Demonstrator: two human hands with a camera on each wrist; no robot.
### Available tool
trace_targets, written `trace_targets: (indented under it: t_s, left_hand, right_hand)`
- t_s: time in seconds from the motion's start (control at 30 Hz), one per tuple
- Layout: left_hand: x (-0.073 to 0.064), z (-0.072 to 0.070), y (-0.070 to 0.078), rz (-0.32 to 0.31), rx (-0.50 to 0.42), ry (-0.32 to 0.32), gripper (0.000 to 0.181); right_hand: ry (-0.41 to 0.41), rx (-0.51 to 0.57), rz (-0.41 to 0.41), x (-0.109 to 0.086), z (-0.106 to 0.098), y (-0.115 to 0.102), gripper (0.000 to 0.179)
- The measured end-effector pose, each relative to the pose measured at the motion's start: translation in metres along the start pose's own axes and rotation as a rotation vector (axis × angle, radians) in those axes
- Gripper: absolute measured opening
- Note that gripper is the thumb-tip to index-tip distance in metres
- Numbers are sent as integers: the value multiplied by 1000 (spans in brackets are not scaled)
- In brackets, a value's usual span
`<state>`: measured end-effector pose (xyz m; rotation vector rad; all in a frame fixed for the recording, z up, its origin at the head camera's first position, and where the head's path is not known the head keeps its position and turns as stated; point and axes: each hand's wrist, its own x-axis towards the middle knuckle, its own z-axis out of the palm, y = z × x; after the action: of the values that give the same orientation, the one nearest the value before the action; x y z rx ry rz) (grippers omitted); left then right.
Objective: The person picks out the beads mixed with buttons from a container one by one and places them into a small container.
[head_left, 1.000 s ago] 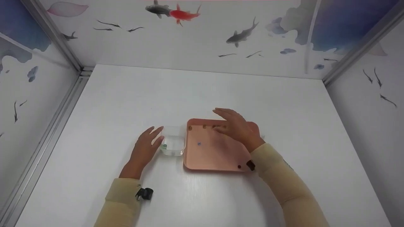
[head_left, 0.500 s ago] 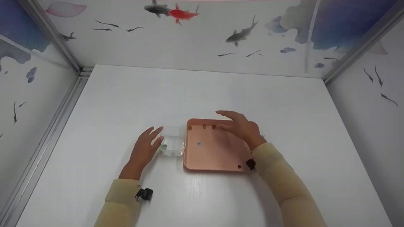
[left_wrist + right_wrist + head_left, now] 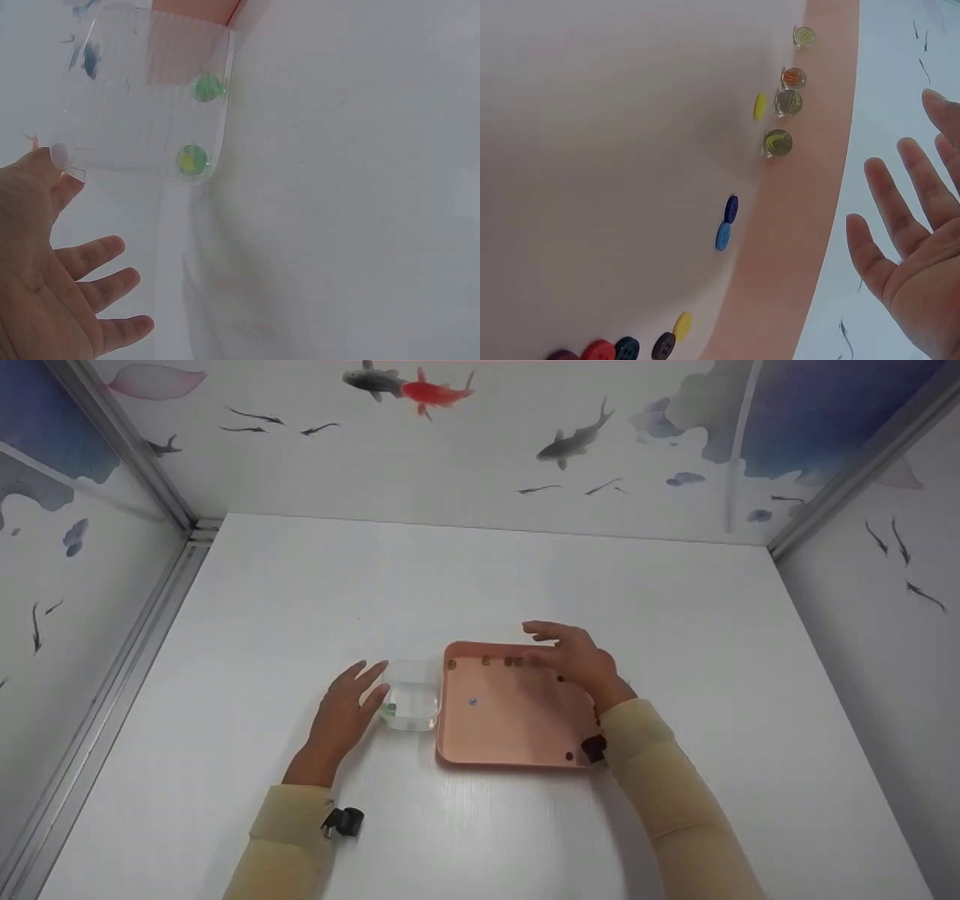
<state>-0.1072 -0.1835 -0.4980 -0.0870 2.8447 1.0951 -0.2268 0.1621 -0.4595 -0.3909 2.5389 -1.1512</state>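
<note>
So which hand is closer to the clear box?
The left hand: it is right at the clear box's left side. The right hand is farther off, over the pink tray on the other side.

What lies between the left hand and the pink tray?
In the head view, a clear plastic container stands between the left hand and the pink tray, with green marbles inside.

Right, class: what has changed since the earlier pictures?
The right hand moved slightly rightward over the tray, revealing a dark button. No taking hold or letting go shows. The tray and clear box stayed put, with the left hand still at the box.
</note>
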Motion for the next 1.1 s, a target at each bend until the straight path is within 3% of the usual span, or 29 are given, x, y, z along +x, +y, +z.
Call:
trace_targets:
  t_s: [0.57, 1.1]
  left_hand:
    - [0, -2, 1, 27, -3, 9, 51]
    - [1, -1, 1, 36, -10, 5, 52]
  right_hand:
    - [-41, 46, 44, -1, -5, 7, 50]
    - [-48, -90, 120, 1, -7, 15, 36]
